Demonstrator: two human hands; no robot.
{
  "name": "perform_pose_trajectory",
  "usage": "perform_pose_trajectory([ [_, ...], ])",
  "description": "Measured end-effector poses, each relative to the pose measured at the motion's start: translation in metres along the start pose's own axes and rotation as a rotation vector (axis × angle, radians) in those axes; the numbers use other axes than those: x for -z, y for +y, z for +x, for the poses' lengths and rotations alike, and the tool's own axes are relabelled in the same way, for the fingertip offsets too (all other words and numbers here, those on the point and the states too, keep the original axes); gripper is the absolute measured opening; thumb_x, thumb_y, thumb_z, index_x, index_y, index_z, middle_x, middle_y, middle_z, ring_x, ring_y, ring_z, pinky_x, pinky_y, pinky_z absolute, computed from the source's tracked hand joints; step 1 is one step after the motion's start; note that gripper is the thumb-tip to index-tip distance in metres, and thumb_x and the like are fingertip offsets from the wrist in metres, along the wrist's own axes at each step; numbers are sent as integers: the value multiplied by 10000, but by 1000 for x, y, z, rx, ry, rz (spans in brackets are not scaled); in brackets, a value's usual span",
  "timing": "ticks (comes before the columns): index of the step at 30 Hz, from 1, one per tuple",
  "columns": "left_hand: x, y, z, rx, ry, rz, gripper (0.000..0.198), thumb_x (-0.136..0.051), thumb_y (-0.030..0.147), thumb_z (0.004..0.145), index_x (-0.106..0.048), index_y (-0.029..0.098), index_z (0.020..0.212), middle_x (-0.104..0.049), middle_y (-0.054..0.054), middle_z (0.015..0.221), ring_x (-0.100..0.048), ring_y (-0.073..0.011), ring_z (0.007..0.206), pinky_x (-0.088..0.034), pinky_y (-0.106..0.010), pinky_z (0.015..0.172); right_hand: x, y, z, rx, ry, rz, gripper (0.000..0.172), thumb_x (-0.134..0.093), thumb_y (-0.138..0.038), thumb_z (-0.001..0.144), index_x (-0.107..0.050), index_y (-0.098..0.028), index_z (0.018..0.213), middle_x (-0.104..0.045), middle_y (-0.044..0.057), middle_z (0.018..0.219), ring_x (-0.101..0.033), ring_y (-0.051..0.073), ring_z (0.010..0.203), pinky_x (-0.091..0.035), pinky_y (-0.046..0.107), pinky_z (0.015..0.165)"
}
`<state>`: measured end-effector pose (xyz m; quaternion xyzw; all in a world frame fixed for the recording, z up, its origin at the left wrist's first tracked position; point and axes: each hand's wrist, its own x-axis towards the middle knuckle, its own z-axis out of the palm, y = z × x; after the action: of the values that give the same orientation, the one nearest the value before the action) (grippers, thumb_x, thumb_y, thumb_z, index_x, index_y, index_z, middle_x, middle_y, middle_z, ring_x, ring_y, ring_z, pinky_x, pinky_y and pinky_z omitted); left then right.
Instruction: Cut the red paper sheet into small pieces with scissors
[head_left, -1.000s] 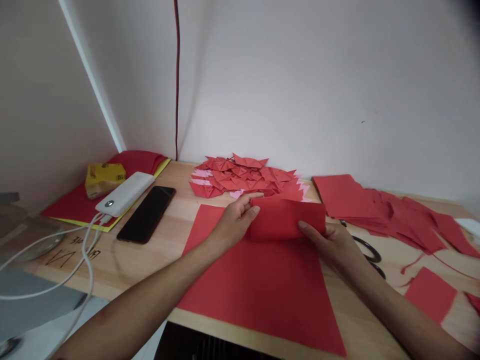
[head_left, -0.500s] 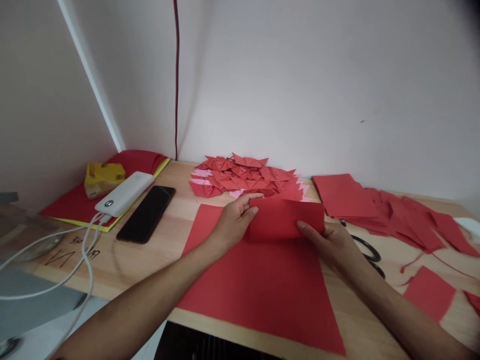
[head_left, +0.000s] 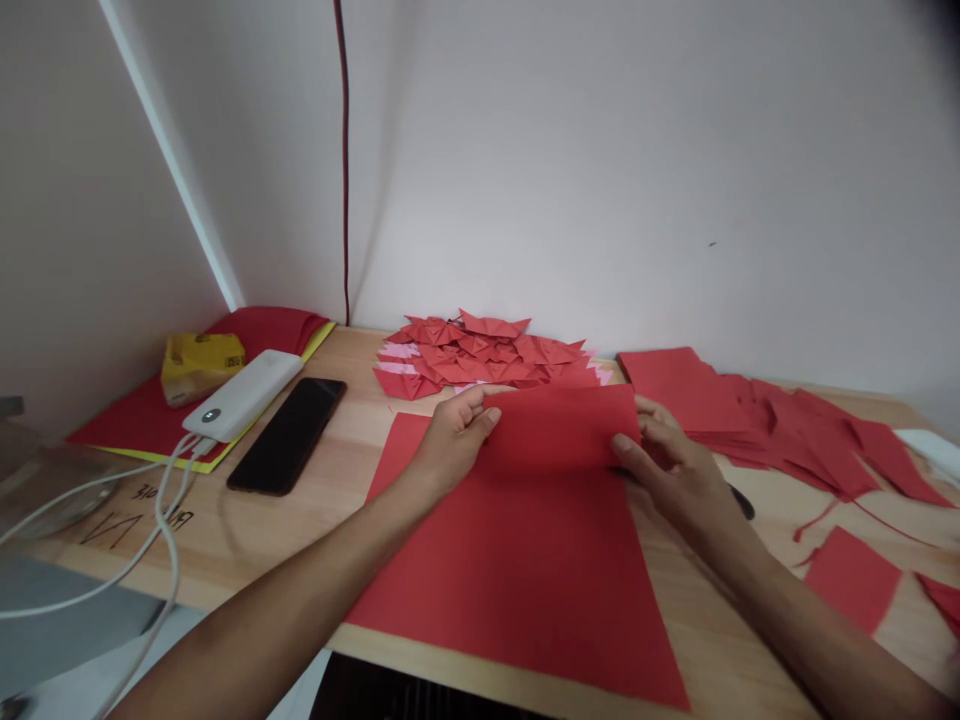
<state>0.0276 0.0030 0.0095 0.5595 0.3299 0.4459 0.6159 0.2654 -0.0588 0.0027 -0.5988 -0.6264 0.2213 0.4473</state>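
A small red sheet of paper (head_left: 559,428) is held up between both hands, above a larger red sheet (head_left: 517,590) lying flat on the table. My left hand (head_left: 459,435) pinches its left edge between thumb and fingers. At the right edge, my right hand (head_left: 671,465) grips it, with the thumb on the near face and the fingers mostly behind. Just beyond the held paper lies a heap of folded red paper pieces (head_left: 487,350) with pink ones among them. A black handle (head_left: 742,502) shows partly behind my right wrist.
On the right lie stacked red paper pieces (head_left: 675,395) and a loose red piece (head_left: 855,580). At the left are a black phone (head_left: 287,437), a white power bank (head_left: 244,395) with cables, a yellow packet (head_left: 202,368) and red sheets (head_left: 112,410). A wall stands behind.
The small red sheet has shifted slightly left and its top edge is higher on the right. My right hand's grip has moved to the sheet's edge, with its fingers now more visible.
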Motion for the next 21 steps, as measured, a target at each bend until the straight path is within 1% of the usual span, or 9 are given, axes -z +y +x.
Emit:
perform_pose_trajectory([
  [2,0,0,0,11,-34,-42,317,-593,257,841,-666,154,1131,-645,-8,704,-576,-125,590,-480,-253,633,3,-2,1,-25,-23,39,267,-587,-458,869,-714,-251,979,-574,76,1361,-482,291,1305,-407,420,1066],
  [3,0,-1,0,11,-49,-49,316,-598,255,840,-669,150,1130,-652,-12,705,-581,-126,591,-481,-251,627,3,-3,2,-70,-52,69,275,-587,-464,870,-713,-249,986,-598,76,1335,-497,292,1293,-406,426,1069],
  [4,0,-1,0,12,-61,-45,312,-602,252,840,-673,148,1126,-652,-12,696,-579,-125,584,-478,-247,616,4,-4,2,-127,-81,111,291,-588,-473,870,-710,-248,1009,-639,77,1281,-537,291,1251,-432,427,1047],
  [6,1,-1,0,18,-73,-30,304,-607,249,843,-679,148,1121,-643,-4,665,-569,-120,566,-465,-236,595,4,-5,1,-238,-113,221,328,-591,-494,866,-701,-245,1050,-707,67,1149,-630,281,1116,-511,404,947],
  [9,1,-1,0,21,-80,-18,302,-611,253,848,-686,149,1122,-632,4,651,-568,-119,574,-462,-237,614,3,-7,-1,-332,-83,330,322,-622,-507,843,-708,-236,996,-748,39,971,-691,243,912,-565,332,788],
  [11,1,-1,-1,9,-75,-12,297,-617,245,845,-695,149,1115,-617,12,630,-562,-116,574,-455,-235,627,2,-8,-2,-351,-44,329,297,-645,-505,826,-710,-230,918,-746,25,884,-687,214,818,-562,287,718],
  [14,0,-2,-2,19,-74,-24,301,-620,237,843,-697,157,1123,-599,21,612,-547,-110,560,-434,-225,605,3,-10,-2,-356,-7,328,294,-672,-517,797,-694,-225,819,-728,20,799,-664,194,736,-545,263,648],
  [18,-4,-3,-2,37,-92,-68,304,-615,235,841,-690,164,1127,-585,27,611,-530,-102,544,-412,-208,560,3,-10,-2,-388,-11,369,292,-688,-516,781,-678,-225,794,-714,22,799,-649,191,718,-536,275,645],
  [21,-6,-2,-3,38,-90,-65,314,-598,230,842,-684,163,1136,-603,13,651,-551,-116,584,-435,-223,591,4,-12,-2,-399,-7,364,281,-686,-503,790,-674,-222,787,-704,14,795,-632,171,704,-519,259,642],
])
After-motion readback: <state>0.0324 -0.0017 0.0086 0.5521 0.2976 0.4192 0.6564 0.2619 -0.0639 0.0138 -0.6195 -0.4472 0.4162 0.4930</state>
